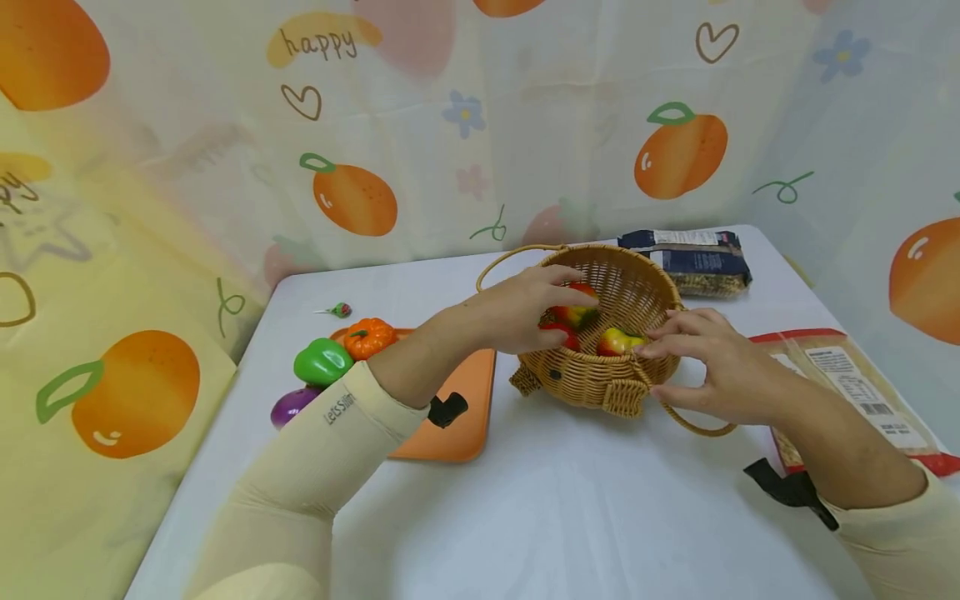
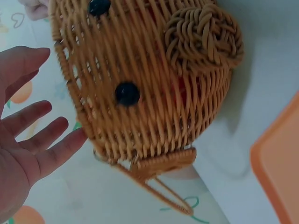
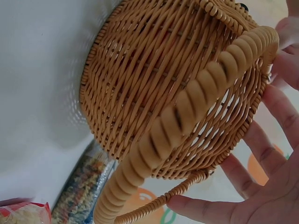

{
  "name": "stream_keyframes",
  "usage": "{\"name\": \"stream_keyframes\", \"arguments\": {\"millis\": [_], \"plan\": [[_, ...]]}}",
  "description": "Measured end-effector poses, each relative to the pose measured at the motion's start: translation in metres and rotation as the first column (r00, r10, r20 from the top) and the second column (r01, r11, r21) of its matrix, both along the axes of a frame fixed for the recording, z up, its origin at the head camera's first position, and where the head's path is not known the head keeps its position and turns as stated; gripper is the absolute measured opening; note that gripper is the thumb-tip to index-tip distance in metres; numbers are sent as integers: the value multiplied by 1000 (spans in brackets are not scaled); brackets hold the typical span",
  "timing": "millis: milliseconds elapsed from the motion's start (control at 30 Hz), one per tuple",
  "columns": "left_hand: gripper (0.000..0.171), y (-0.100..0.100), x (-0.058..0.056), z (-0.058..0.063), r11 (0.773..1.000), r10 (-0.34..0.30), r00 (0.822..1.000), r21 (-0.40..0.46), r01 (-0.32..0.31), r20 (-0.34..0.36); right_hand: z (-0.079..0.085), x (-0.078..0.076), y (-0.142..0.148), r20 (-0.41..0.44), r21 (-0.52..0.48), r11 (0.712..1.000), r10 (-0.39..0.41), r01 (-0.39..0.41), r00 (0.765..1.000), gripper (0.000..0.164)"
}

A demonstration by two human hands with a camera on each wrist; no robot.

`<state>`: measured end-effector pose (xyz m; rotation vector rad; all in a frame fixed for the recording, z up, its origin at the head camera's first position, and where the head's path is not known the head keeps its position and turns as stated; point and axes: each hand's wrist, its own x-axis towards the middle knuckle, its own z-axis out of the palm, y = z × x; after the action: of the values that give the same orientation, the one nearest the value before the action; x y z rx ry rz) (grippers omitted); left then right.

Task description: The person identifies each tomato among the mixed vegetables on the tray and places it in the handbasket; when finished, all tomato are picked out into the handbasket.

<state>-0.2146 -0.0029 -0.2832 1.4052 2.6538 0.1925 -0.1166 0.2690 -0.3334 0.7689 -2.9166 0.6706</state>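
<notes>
A wicker basket (image 1: pixel 577 375) with an animal face, dark button eyes (image 2: pixel 127 94) and two looped handles (image 3: pixel 182 114) stands upright on the white table. Inside lie a red-and-yellow fruit (image 1: pixel 581 315), a red fruit (image 1: pixel 561 336) and a yellow-and-red fruit (image 1: pixel 617 342). My left hand (image 1: pixel 521 308) reaches over the basket's left rim with fingers loosely spread, partly hiding the fruits; in the left wrist view its fingertips are right at the rim. My right hand (image 1: pixel 712 362) is at the right rim, fingers spread apart beside the lowered handle.
Left of the basket lies an orange board (image 1: pixel 472 392), with an orange toy pumpkin (image 1: pixel 370 339), green pepper (image 1: pixel 322 362) and purple vegetable (image 1: pixel 292 406) by it. A small lollipop-like item (image 1: pixel 341 310) lies behind. A dark pasta bag (image 1: pixel 701 262) and a red-edged bag (image 1: pixel 862 383) sit right.
</notes>
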Motion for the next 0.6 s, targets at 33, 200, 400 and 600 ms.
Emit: {"name": "stream_keyframes", "arguments": {"millis": [33, 200, 400, 600], "plan": [[49, -3, 0, 2, 1000, 6, 1000, 4, -6, 0, 0, 0, 0, 6, 0, 1000, -3, 3, 1000, 40], [52, -23, 0, 11, 999, 31, 999, 31, -32, 6, 0, 1, -1, 18, 9, 1000, -17, 17, 1000, 41], [54, -58, -4, 15, 992, 126, 991, -14, -126, 36, 0, 1, -1, 13, 7, 1000, -8, 8, 1000, 41], [59, -91, -7, 9, 971, 228, 972, -90, -223, 58, 3, 2, -2, 32, 18, 1000, -20, 19, 999, 42]]}}
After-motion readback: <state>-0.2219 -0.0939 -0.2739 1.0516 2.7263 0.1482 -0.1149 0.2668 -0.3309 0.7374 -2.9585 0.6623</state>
